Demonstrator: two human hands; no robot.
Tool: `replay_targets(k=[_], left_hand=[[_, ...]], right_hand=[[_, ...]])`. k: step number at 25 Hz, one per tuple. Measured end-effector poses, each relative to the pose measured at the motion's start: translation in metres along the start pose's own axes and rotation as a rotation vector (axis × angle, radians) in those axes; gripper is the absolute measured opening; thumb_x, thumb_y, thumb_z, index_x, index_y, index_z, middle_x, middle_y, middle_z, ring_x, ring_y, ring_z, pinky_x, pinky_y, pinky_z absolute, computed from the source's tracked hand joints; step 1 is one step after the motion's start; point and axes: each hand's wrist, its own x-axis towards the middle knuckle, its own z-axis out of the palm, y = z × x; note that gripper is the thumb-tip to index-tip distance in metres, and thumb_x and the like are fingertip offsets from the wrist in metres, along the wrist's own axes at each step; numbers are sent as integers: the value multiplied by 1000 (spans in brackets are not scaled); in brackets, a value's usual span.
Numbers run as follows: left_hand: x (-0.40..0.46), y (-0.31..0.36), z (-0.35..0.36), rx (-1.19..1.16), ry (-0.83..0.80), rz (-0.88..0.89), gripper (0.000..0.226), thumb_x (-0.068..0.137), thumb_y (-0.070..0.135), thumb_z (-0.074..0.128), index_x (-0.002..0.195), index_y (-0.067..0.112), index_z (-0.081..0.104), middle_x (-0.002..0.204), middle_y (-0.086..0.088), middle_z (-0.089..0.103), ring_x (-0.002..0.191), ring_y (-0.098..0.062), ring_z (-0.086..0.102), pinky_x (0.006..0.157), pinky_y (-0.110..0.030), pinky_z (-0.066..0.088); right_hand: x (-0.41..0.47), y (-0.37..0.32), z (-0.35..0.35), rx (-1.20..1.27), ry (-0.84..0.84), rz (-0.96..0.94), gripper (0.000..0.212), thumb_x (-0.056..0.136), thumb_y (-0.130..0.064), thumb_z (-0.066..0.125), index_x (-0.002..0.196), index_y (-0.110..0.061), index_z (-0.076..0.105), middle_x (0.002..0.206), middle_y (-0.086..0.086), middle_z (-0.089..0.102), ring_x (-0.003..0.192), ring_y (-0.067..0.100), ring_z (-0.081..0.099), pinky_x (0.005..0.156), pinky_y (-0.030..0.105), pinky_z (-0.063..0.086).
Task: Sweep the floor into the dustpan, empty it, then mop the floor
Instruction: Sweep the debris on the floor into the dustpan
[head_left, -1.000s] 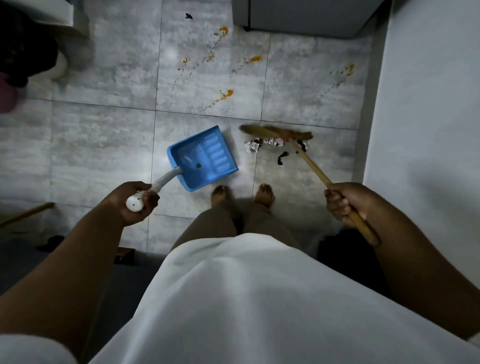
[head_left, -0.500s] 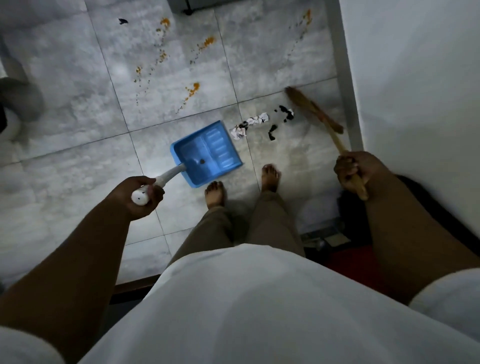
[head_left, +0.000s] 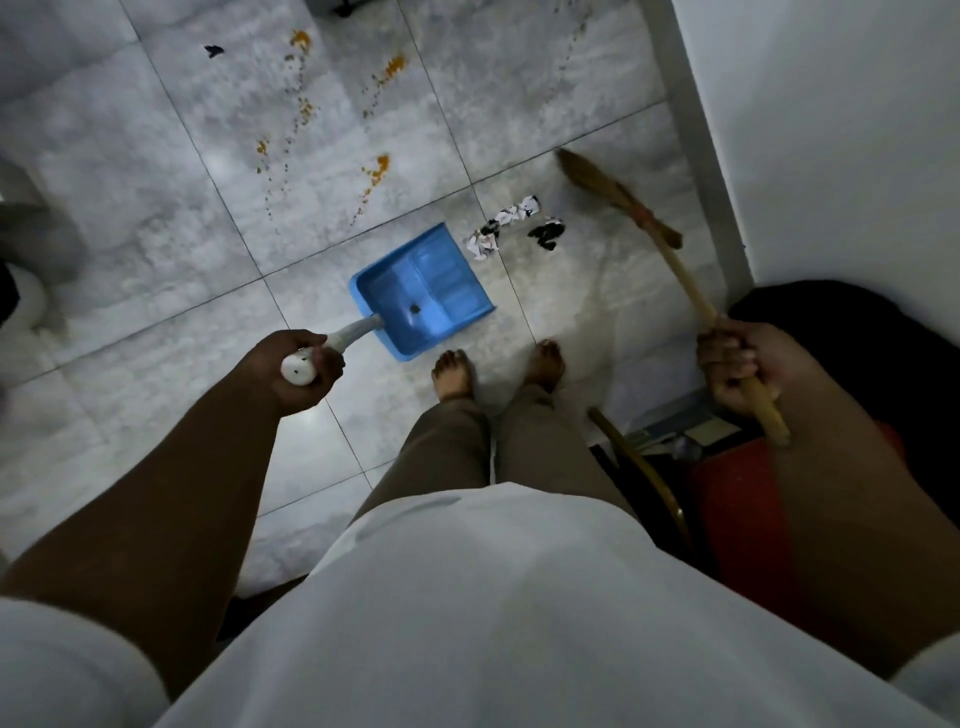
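Left hand (head_left: 304, 366) grips the blue plastic dustpan (head_left: 421, 291), mouth facing crumpled paper scraps (head_left: 501, 228) just beside it — right hand (head_left: 740, 371) clasps the wooden broom (head_left: 631, 205) beyond them, placed to sweep inward.

You shot in dim, bluish light — glare pooled on the floor tiles (head_left: 218, 166), the broom head (head_left: 587, 174) blurred, frame edges bowed and darkened.
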Motion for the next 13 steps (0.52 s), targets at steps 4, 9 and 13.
replay_targets(k=[4,9,13], left_hand=[[8,11,0,18,63,-4,52,65,2,61,114,-6,45,59,-6,51,41,-8,51,44,-10,46],[17,18,-1,31,94,-2,36,82,9,53,112,-8,45,65,-7,53,41,-9,52,44,-11,46],[14,17,2,29,107,-32,33,88,12,50,114,-7,44,58,-7,52,39,-10,52,42,-12,47]], right_hand=[[26,-16,19,-26,17,27,30,83,-20,50,54,-17,42,42,-7,36,26,5,31,28,13,27],[49,8,47,-59,82,82,40,104,-28,34,65,-18,38,45,-8,36,28,4,29,28,14,24],[30,46,55,-248,55,106,36,104,-26,33,69,-16,39,42,-7,33,27,3,27,24,15,20]])
